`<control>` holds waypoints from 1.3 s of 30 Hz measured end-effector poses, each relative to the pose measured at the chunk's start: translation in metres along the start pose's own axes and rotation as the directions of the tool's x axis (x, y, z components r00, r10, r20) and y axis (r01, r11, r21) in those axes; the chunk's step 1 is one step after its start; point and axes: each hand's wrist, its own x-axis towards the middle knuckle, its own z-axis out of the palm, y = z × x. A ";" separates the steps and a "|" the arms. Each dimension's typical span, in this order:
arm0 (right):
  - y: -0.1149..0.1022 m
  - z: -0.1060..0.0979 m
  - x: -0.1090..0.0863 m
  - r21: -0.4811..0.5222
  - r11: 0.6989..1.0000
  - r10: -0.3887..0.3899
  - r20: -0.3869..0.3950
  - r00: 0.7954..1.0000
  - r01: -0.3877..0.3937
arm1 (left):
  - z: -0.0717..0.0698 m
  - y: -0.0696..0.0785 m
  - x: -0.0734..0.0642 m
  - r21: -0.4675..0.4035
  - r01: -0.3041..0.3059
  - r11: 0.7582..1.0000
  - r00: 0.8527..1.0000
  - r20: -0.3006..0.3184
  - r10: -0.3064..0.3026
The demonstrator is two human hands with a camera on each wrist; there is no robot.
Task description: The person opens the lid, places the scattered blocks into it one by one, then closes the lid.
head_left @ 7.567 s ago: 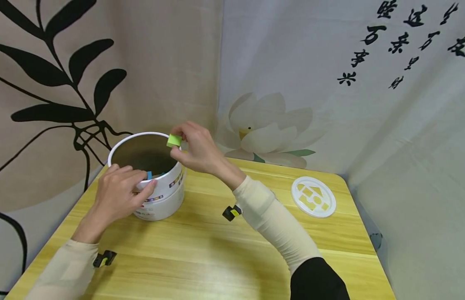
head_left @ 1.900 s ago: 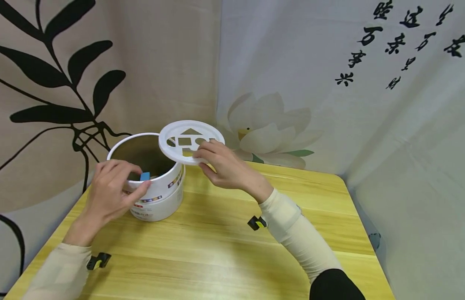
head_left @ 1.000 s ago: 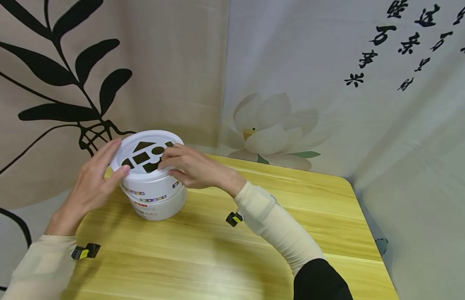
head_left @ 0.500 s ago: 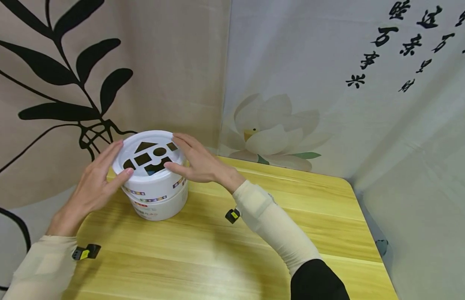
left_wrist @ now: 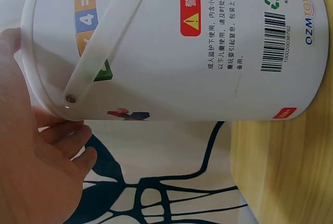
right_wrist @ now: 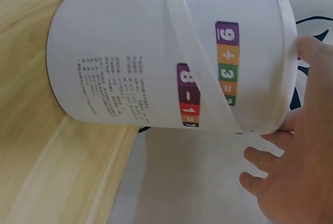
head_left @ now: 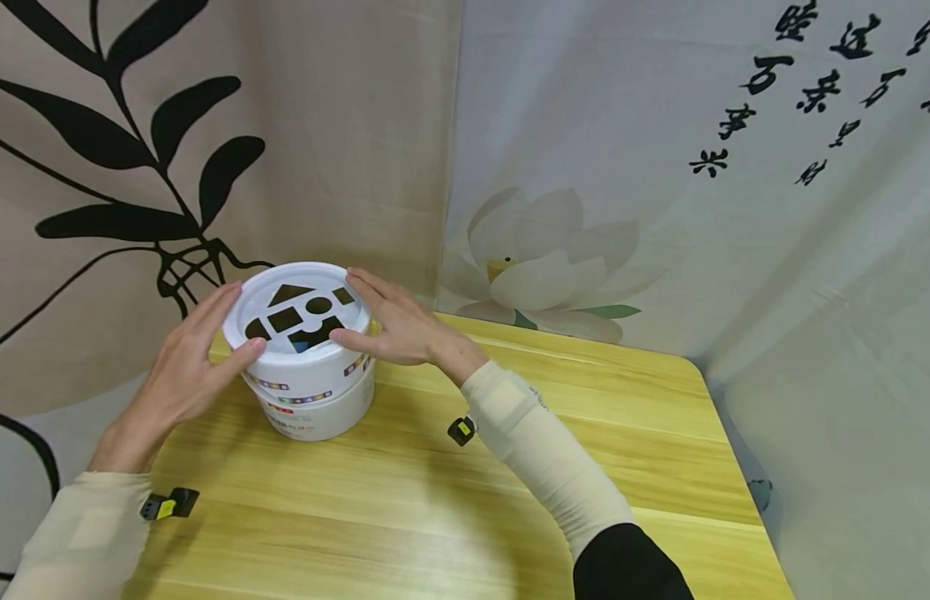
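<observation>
A white lid [head_left: 310, 302] with cut-out shapes sits on the white toy bucket [head_left: 315, 414] at the table's left. My left hand [head_left: 182, 360] rests on the lid's left edge, thumb on top and fingers along the far side. At the right edge rests my right hand [head_left: 401, 323], its thumb near the front cut-out. In the left wrist view, the left fingers lie by the rim above the bucket handle [left_wrist: 106, 42]. The right wrist view has the right hand [right_wrist: 299, 167] at the rim, some fingers hanging free of the wall. A bit of blue shows through one opening.
The bucket stands on a yellow wood-grain table [head_left: 450, 492], near its left and back edges. Behind rises a pale curtain [head_left: 345, 125] printed with a dark plant, a lotus and black characters. Each sleeve carries a small black clip [head_left: 462, 430].
Earlier my right hand held a green block over the open bucket, then brought the lid from the table. The lid now covers the bucket, and my left hand has shifted to its left edge.
</observation>
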 end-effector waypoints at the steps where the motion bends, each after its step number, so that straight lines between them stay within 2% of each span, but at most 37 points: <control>1: 0.000 0.000 0.000 -0.001 1.000 0.003 0.004 1.000 -0.003 | 0.000 0.000 0.000 0.001 0.003 1.000 1.000 0.003 -0.003; 7: 0.000 0.002 -0.002 0.016 1.000 0.014 -0.011 1.000 -0.014 | 0.000 -0.001 0.001 -0.001 0.026 1.000 0.999 0.023 -0.026; 17: 0.007 0.020 -0.006 0.085 0.996 -0.014 -0.051 0.999 0.018 | 0.008 -0.003 -0.003 -0.026 -0.002 1.000 1.000 -0.008 0.001; 23: 0.010 0.028 -0.005 0.171 0.985 -0.010 -0.109 0.994 0.028 | 0.010 -0.006 -0.003 0.024 0.009 1.000 1.000 -0.028 -0.008; 26: 0.011 0.030 -0.010 0.224 0.974 -0.003 -0.138 0.990 0.034 | 0.010 -0.006 -0.001 0.047 -0.022 0.999 0.998 -0.053 0.025; 29: 0.015 0.030 -0.022 0.245 0.969 -0.004 -0.170 0.985 0.046 | 0.012 -0.005 0.000 0.078 -0.070 0.995 0.992 -0.102 0.078; 32: 0.023 0.034 -0.040 0.221 0.974 0.004 -0.207 0.978 0.042 | 0.014 0.002 0.000 0.097 -0.113 0.989 0.977 -0.173 0.128; 34: 0.031 0.036 -0.056 0.195 0.980 0.015 -0.231 0.973 0.031 | 0.015 0.012 0.002 0.121 -0.158 0.980 0.958 -0.223 0.182; 37: 0.043 0.040 -0.081 0.148 0.989 0.010 -0.258 0.966 0.029 | 0.019 0.035 0.003 0.172 -0.240 0.955 0.917 -0.282 0.281; 39: 0.052 0.042 -0.098 0.116 0.993 0.010 -0.263 0.965 0.021 | 0.025 0.053 0.003 0.215 -0.300 0.929 0.882 -0.308 0.356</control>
